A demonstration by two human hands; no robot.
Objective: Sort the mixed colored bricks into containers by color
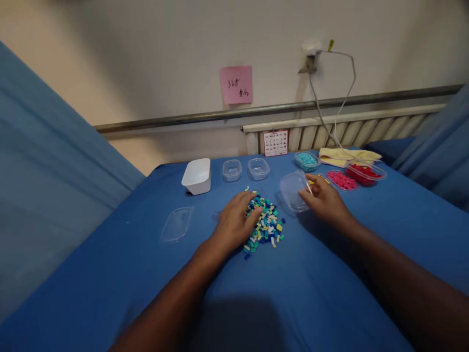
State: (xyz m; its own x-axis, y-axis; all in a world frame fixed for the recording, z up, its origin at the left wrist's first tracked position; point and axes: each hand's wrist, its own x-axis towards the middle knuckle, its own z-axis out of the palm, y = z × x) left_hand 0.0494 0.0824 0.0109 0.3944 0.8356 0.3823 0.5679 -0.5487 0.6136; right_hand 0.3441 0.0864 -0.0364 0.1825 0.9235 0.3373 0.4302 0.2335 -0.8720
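Note:
A loose pile of small plastic building bricks (269, 225) in blue, green, yellow and white lies on the blue cloth (154, 293). My left hand (236, 217) rests at the pile's left side, fingers apart, touching or just above the bricks. To the right of the pile, my right hand (322, 198) grips a clear plastic container (293, 190) by its right edge. This container is tilted on its side, and no bricks show inside it. Some yellow pieces (318, 179) are partly hidden behind my right hand.
At the back stand a white tub (198, 177) and two clear containers (232, 170). A clear lid (178, 224) lies left. Tubs of turquoise (307, 160), pink (342, 180) and red pieces (364, 172) sit back right, near a yellow cloth (348, 156). A cable (353, 73) hangs from the wall.

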